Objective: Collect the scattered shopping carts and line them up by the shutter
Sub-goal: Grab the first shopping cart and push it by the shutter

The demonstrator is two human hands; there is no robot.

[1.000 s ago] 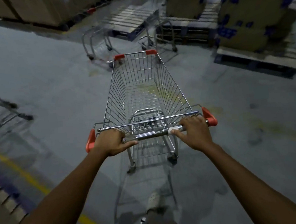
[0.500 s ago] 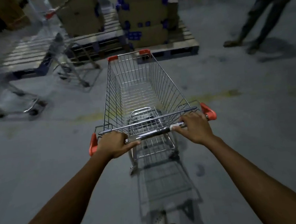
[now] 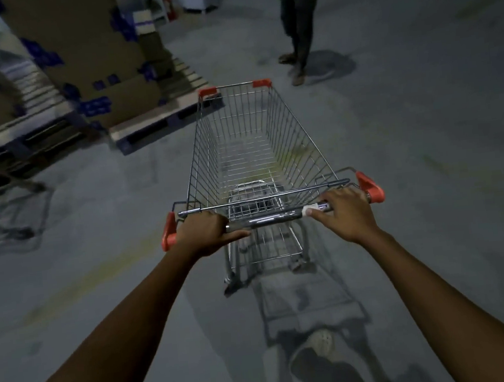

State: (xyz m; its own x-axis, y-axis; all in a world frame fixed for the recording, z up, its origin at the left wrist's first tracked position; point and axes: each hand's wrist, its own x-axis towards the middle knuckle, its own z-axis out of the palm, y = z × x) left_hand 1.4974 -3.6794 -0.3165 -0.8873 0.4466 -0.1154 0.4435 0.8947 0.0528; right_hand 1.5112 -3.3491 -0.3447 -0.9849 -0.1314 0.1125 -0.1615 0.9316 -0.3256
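Observation:
A silver wire shopping cart (image 3: pixel 249 148) with red corner caps stands on the grey floor straight ahead of me, its basket empty. My left hand (image 3: pixel 204 232) grips the left end of the metal handle bar (image 3: pixel 273 218), fingers curled over it. On the right end of the same bar, my right hand (image 3: pixel 343 209) curls round it beside the red end cap. Part of another cart frame (image 3: pixel 3 211) shows blurred at the left edge. No shutter is in view.
A wooden pallet (image 3: pixel 158 124) stacked with cardboard boxes (image 3: pixel 99 57) sits just left of the cart's front. More pallets lie at the far left. A person's legs (image 3: pixel 298 26) stand ahead to the right. My own shoe (image 3: pixel 320 339) shows below the cart.
The cart and my view have swung to the right: the pallets and other carts slid leftwards, and the standing person came closer ahead. Both hands kept their grip on the handle.

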